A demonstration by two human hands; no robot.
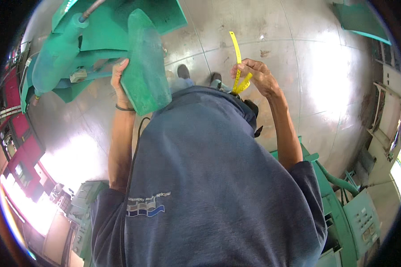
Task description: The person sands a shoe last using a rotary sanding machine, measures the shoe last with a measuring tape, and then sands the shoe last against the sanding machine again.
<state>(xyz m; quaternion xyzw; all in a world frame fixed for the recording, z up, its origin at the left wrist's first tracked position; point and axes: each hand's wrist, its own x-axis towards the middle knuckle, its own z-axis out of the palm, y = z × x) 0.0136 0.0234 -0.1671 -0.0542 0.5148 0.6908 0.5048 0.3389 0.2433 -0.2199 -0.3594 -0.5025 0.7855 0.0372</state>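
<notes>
My left hand grips the side of a green plastic shoe last, long and rounded at its far end, with a flat, broader near end. Its thumb shows at the left edge, while the other fingers are mostly hidden behind it. To the right, my right hand pinches a yellow measuring tape between thumb and fingers. One end of the tape sticks up past the hand, and more of it bends in a loop below. The tape is apart from the shoe last.
A green machine stands at the far left, carrying a similar rounded green form on a rod. Behind me at the right is a green machine with a control panel. Another panel stands at the near left. The floor is grey and shiny.
</notes>
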